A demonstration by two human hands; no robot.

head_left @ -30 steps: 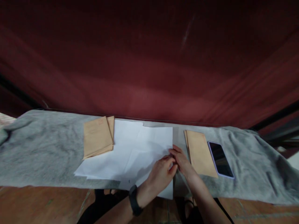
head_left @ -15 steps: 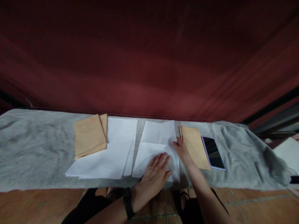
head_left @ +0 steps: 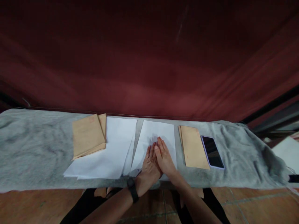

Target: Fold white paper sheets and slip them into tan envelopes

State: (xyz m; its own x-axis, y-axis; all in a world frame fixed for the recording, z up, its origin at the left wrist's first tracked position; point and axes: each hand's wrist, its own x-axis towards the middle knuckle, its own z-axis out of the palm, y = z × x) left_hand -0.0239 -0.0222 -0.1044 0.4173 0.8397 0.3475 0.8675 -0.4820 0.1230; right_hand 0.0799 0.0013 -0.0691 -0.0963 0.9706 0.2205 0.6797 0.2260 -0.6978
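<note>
A white sheet of paper (head_left: 156,129) lies on the grey cloth in the middle of the head view. My left hand (head_left: 150,166), with a black band on the wrist, rests flat on the sheet's lower half, fingers stretched out. Against it and partly over its fingers lies my right hand (head_left: 165,157), also flat with the fingers extended. Neither hand grips anything. Left of the sheet is a stack of white papers (head_left: 105,161), with brown envelopes (head_left: 87,135) over its left part. More brown envelopes (head_left: 194,147) sit to the right.
A phone with a purple edge (head_left: 213,152) lies right of the right-hand envelopes. Grey cloth (head_left: 35,149) covers the narrow surface, and a dark red wall (head_left: 149,77) rises behind it. A white item (head_left: 288,152) shows at the far right.
My right hand has left the sheet's right edge and moved left to lie against my left hand. My left hand has shifted slightly left. The sheet's upper part now looks flatter.
</note>
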